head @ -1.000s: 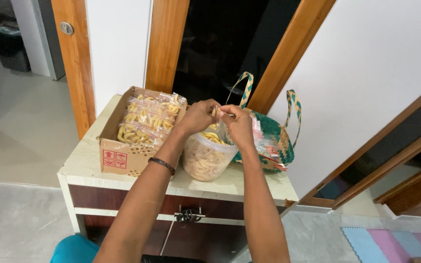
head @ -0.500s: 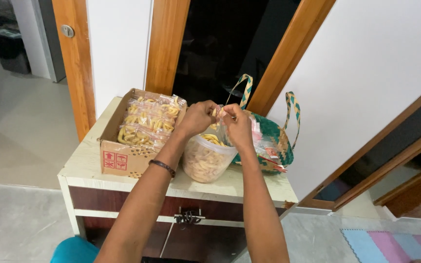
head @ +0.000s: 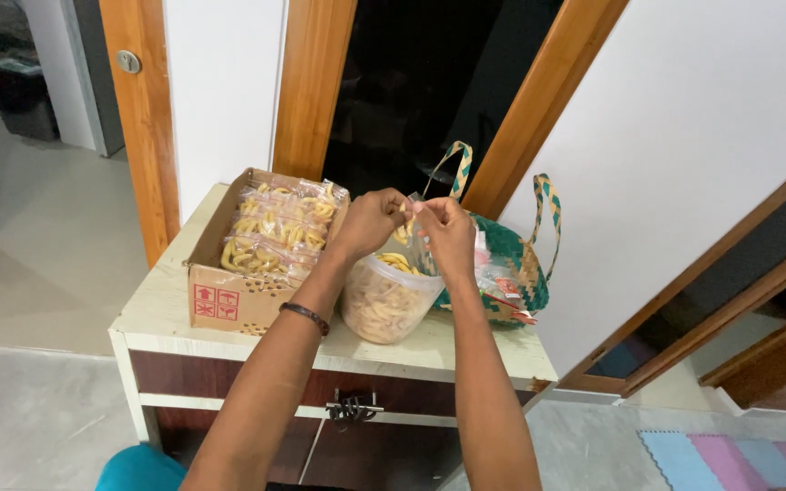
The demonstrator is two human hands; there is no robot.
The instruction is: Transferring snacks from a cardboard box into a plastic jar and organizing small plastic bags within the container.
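Near the middle of the frame both hands meet over the clear tub. The left hand (head: 370, 221) and the right hand (head: 448, 232) each pinch the top edge of a small clear bag (head: 414, 227), fingers closed tight on the plastic, thumbs pressed to forefingers. The bag hangs just above the tub, with a few yellow snack pieces showing inside it.

My guess is that the mouth of the bag is being worked; holding it level and over the tub would keep any dropped pieces from scattering.

The tub (head: 384, 305) stands at centre on the pale cabinet top (head: 161, 295), nearly full of curly yellow snacks. Left of it, a cardboard box (head: 229, 295) holds rows of filled bags. To the right, touching the tub, a green woven basket (head: 525, 264) holds plastic wrappers; what else is inside I cannot tell.
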